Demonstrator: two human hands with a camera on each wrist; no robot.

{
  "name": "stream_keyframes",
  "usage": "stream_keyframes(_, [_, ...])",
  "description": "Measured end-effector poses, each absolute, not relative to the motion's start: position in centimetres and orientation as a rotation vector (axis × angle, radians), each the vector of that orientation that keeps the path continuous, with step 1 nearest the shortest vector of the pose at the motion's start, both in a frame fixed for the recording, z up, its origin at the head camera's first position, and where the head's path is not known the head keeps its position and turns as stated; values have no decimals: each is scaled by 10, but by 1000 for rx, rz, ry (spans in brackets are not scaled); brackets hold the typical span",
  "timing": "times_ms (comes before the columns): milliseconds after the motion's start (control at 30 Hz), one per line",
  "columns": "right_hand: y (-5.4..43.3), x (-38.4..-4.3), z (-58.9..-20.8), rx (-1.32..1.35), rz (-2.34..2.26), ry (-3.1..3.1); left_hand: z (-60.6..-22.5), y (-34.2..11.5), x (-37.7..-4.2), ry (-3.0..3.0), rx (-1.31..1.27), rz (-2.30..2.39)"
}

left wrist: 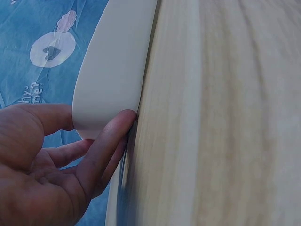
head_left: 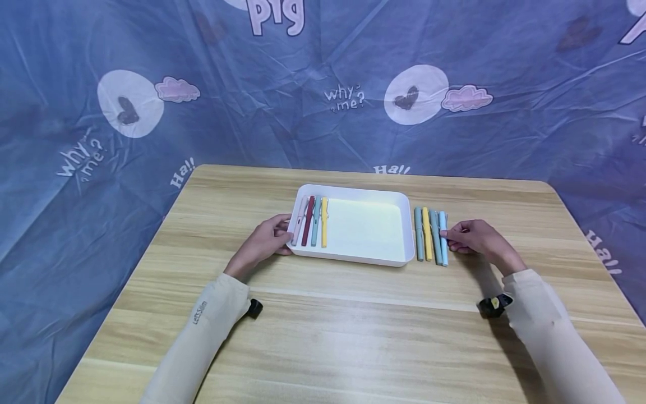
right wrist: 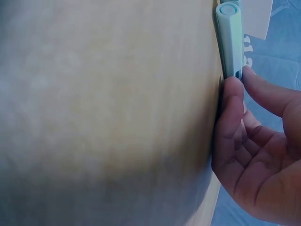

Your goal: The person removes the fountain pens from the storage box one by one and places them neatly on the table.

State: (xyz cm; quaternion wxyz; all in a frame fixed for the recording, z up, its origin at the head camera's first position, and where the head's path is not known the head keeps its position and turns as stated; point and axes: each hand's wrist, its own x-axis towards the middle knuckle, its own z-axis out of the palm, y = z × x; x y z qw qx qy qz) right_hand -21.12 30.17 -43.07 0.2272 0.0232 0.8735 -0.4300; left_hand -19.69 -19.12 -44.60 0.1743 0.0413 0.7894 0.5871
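Note:
A shallow white tray (head_left: pixel 368 230) lies on the table, and my left hand (head_left: pixel 262 241) grips its near left corner. In the left wrist view the thumb and fingers are around the tray's end wall (left wrist: pixel 113 61). Inside, along its left side, lie a pink pen (head_left: pixel 299 220), a dark red pen (head_left: pixel 308 221), a teal pen (head_left: pixel 316 221) and a yellow pen (head_left: pixel 324 223). To the right of the tray, my right hand (head_left: pixel 474 238) pinches a light blue pen (head_left: pixel 444 252) between thumb and fingers. The right wrist view shows that pen's end (right wrist: pixel 229 33) close to the tabletop.
Left of the light blue pen, a grey-blue pen (head_left: pixel 419 235), another yellow pen (head_left: pixel 427 235) and a second grey-blue pen (head_left: pixel 436 238) lie side by side. The wooden table (head_left: pixel 343 336) ends at the back against a blue printed cloth (head_left: pixel 282 123).

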Motion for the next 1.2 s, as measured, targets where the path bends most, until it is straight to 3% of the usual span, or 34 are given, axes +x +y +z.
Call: stream_keyframes(1200, [311,-196,-418,-86,-1322,2301,-448,-192,-198,2232,99,1660])
